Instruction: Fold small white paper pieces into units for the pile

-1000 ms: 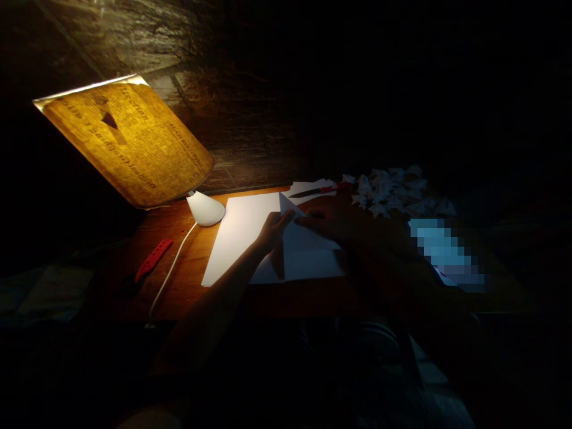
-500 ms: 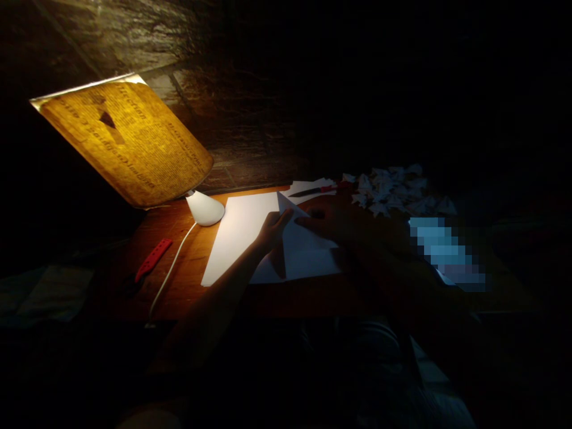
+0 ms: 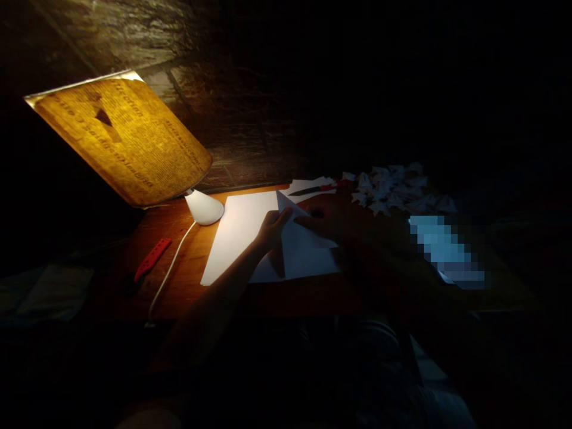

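A folded sheet of white paper (image 3: 300,250) stands partly raised at the middle of the table, its pointed corner upward. My left hand (image 3: 271,227) is closed on the sheet's near-left side, thumb and fingers against the fold. On the other side my right hand (image 3: 320,221) pinches the sheet with thumb and forefinger; deep shadow covers much of this hand. Beneath and to the left lie flat white sheets (image 3: 241,223), brightly lit.
A lamp with a yellow printed shade (image 3: 129,137) and white base (image 3: 204,208) stands left; its cord (image 3: 172,265) runs forward. A red-handled tool (image 3: 152,257) lies nearby. A knife (image 3: 306,190) rests on paper pieces behind. Folded paper pieces (image 3: 393,187) and a lit phone (image 3: 447,250) lie right.
The view has shifted very slightly. Both hands keep their hold on the paper with almost no visible movement.
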Action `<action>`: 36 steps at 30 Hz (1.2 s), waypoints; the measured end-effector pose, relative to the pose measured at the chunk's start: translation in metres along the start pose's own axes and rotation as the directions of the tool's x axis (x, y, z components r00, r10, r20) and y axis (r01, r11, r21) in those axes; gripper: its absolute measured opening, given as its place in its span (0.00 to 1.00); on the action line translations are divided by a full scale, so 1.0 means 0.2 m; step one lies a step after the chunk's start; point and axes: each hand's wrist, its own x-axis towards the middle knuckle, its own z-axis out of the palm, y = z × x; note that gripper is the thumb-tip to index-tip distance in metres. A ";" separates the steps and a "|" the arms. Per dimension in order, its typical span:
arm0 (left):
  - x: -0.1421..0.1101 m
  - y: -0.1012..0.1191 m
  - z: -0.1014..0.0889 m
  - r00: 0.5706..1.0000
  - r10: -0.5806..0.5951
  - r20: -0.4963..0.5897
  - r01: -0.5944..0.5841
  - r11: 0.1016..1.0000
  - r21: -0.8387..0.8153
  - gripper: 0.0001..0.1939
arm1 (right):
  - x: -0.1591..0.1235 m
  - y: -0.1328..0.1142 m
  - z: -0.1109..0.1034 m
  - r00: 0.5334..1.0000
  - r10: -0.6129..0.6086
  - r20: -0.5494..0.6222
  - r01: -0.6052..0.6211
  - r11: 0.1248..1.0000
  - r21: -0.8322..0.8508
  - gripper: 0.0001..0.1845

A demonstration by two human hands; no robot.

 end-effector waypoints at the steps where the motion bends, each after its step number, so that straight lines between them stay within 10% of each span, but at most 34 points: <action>1: 0.00 0.00 0.00 1.000 0.003 0.001 -0.003 1.000 -0.003 0.34 | 0.00 0.00 0.00 1.000 0.007 -0.004 -0.007 1.000 0.002 0.32; 36: 0.09 -0.04 -0.12 0.988 0.082 -0.129 -0.091 0.994 -0.065 0.31 | -0.01 -0.03 -0.07 0.997 0.042 -0.061 -0.044 0.999 -0.026 0.25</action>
